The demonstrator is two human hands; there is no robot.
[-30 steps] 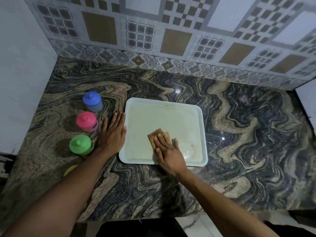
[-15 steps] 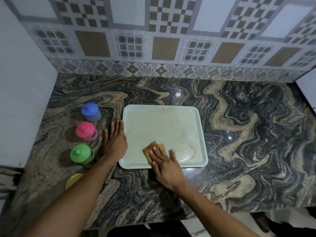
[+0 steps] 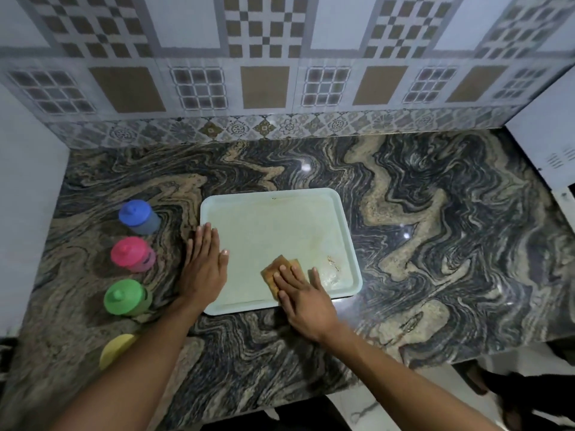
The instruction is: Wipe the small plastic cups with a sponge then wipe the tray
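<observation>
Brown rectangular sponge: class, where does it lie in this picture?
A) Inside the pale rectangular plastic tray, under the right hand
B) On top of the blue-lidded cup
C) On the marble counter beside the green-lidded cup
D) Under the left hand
A: the brown rectangular sponge lies in the pale rectangular plastic tray, pressed flat beneath the right hand.

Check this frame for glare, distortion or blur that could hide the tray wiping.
Head view: small glare spots on the countertop, none over the tray; wide-angle bending along the tiled wall; dim, slightly soft; sponge under right hand readable.
</observation>
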